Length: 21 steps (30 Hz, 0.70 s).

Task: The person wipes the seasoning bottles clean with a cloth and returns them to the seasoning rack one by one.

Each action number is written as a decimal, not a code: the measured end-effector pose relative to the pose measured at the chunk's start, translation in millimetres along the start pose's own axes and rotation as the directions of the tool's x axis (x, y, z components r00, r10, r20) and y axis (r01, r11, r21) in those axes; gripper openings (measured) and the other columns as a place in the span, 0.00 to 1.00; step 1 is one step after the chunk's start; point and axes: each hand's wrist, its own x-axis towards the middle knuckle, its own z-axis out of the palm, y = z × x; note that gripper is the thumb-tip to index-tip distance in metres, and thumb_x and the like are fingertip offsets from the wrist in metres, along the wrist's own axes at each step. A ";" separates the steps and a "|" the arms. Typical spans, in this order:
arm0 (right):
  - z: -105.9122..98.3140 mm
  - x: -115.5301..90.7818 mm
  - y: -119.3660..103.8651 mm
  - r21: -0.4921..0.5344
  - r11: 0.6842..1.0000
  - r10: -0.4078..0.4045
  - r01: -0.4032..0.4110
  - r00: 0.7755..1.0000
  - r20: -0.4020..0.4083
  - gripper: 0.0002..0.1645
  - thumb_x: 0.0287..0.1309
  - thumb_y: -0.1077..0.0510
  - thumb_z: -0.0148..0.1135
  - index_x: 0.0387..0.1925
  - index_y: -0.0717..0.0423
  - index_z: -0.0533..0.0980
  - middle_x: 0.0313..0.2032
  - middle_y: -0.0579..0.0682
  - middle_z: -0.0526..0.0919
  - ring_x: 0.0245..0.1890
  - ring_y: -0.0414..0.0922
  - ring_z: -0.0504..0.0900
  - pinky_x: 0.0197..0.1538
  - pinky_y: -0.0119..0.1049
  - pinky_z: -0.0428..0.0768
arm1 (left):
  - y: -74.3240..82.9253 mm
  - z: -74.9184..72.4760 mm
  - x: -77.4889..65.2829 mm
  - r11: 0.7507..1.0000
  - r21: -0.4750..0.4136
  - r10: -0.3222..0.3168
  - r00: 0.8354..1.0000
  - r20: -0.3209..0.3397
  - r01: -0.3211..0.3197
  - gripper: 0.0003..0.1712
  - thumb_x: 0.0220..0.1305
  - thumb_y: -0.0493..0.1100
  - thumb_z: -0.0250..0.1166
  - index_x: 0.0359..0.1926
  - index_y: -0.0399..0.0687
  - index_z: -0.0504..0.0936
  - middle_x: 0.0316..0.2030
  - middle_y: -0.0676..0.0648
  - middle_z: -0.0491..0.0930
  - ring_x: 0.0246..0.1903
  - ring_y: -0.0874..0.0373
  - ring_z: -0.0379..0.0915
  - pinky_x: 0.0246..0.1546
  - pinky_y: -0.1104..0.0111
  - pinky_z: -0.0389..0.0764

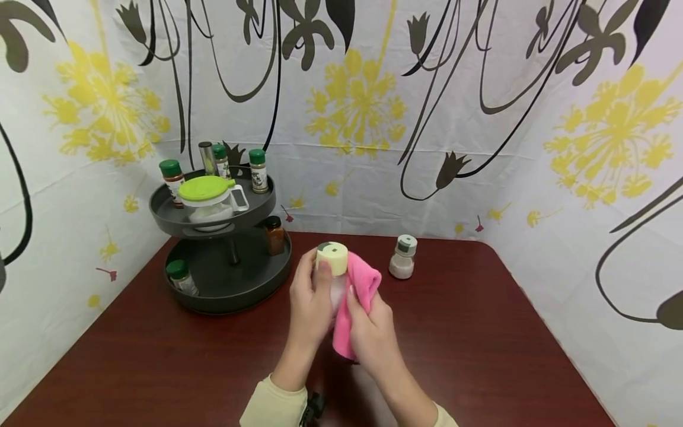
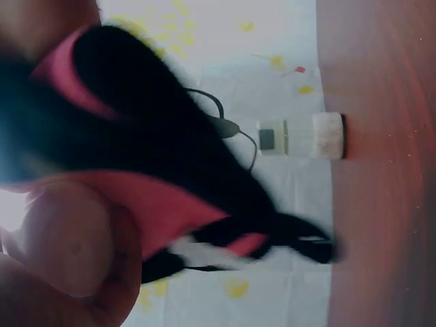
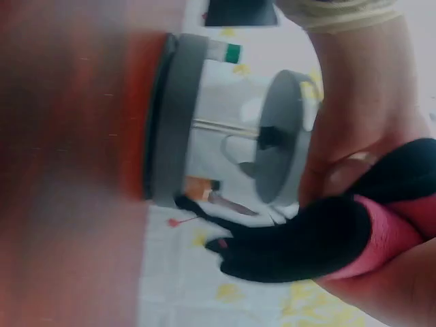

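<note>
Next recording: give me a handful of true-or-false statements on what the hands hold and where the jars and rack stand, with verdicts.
1. The left hand holds a jar with a pale yellow lid. True.
2. The right hand holds a blue cloth. False: the cloth is pink.
3. A second jar stands on the table, apart from both hands. True.
4. The two-tier rack stands at the table's right edge. False: it stands at the back left.
5. The rack's upper tier is bare. False: it holds green-capped spice jars and a green-lidded container.
</note>
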 end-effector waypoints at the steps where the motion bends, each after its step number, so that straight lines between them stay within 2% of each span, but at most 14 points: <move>1: 0.0 1.2 3.0 -0.014 0.999 0.036 -0.035 0.999 0.013 0.16 0.80 0.54 0.55 0.55 0.63 0.77 0.32 0.56 0.82 0.30 0.42 0.81 0.37 0.33 0.82 | -2.8 0.0 0.8 1.000 -0.003 -0.019 1.000 -0.001 0.019 0.21 0.82 0.50 0.57 0.68 0.49 0.77 0.58 0.45 0.83 0.54 0.55 0.78 0.60 0.53 0.83; 3: -1.1 3.9 6.2 -0.044 0.997 0.070 -0.069 0.997 0.021 0.17 0.80 0.53 0.55 0.56 0.62 0.77 0.33 0.56 0.83 0.30 0.42 0.81 0.36 0.33 0.81 | -6.8 0.2 0.5 0.998 -0.009 -0.062 0.998 0.009 0.062 0.22 0.82 0.52 0.56 0.68 0.50 0.76 0.58 0.45 0.83 0.54 0.54 0.78 0.59 0.51 0.82; 5: -3.7 5.8 4.9 -0.057 0.996 0.063 -0.062 0.998 0.008 0.17 0.80 0.54 0.55 0.57 0.62 0.77 0.36 0.57 0.84 0.32 0.42 0.81 0.37 0.33 0.82 | -10.3 1.3 -1.1 0.996 -0.011 -0.085 0.996 0.034 0.086 0.23 0.82 0.53 0.57 0.69 0.49 0.75 0.60 0.44 0.83 0.55 0.52 0.78 0.61 0.49 0.81; 9: -9.7 8.4 -4.8 -0.030 0.998 -0.048 0.046 0.996 -0.074 0.17 0.79 0.56 0.56 0.60 0.60 0.78 0.46 0.58 0.86 0.41 0.43 0.82 0.46 0.30 0.82 | -12.6 4.3 -5.0 0.995 0.028 -0.098 0.991 0.093 0.096 0.28 0.78 0.57 0.63 0.69 0.50 0.77 0.59 0.46 0.82 0.58 0.53 0.77 0.64 0.48 0.81; 11: -10.3 8.9 -7.9 -0.012 0.996 -0.087 0.086 0.992 -0.093 0.16 0.79 0.57 0.57 0.60 0.60 0.78 0.47 0.58 0.86 0.42 0.42 0.82 0.49 0.29 0.81 | -11.3 5.1 -5.9 0.995 0.048 -0.091 0.990 0.106 0.086 0.29 0.75 0.58 0.66 0.68 0.48 0.79 0.58 0.46 0.81 0.58 0.53 0.76 0.64 0.48 0.81; 13: -8.5 8.6 -7.4 -0.004 0.996 -0.091 0.091 0.991 -0.095 0.15 0.79 0.57 0.57 0.58 0.60 0.78 0.43 0.58 0.86 0.40 0.42 0.81 0.47 0.29 0.81 | -8.1 4.5 -6.0 0.994 0.061 -0.100 0.990 0.102 0.094 0.29 0.74 0.59 0.66 0.67 0.49 0.79 0.57 0.46 0.80 0.58 0.54 0.76 0.64 0.48 0.82; 15: -5.7 7.0 -2.8 0.001 0.998 -0.065 0.065 0.994 -0.085 0.14 0.79 0.57 0.57 0.56 0.61 0.78 0.40 0.58 0.85 0.37 0.41 0.81 0.45 0.30 0.81 | -4.8 3.0 -5.4 0.993 0.041 -0.115 0.990 0.076 0.112 0.28 0.76 0.57 0.65 0.68 0.48 0.78 0.59 0.45 0.80 0.60 0.52 0.76 0.66 0.46 0.80; 18: -3.6 3.9 4.1 0.051 0.999 0.018 -0.014 0.998 -0.066 0.16 0.80 0.56 0.55 0.57 0.63 0.78 0.39 0.59 0.83 0.36 0.41 0.81 0.43 0.31 0.82 | 2.0 0.1 -3.4 0.983 -0.029 -0.182 0.983 0.011 0.182 0.27 0.80 0.57 0.58 0.70 0.49 0.75 0.62 0.43 0.79 0.61 0.51 0.75 0.68 0.46 0.78; 21: -5.7 2.7 4.5 0.199 0.974 0.117 -0.113 0.993 -0.012 0.20 0.81 0.53 0.53 0.62 0.64 0.75 0.44 0.56 0.84 0.41 0.42 0.84 0.46 0.32 0.84 | 7.2 -1.3 -0.3 0.951 -0.194 -0.254 0.966 -0.051 0.240 0.30 0.83 0.61 0.50 0.74 0.49 0.70 0.62 0.41 0.77 0.59 0.51 0.73 0.64 0.52 0.78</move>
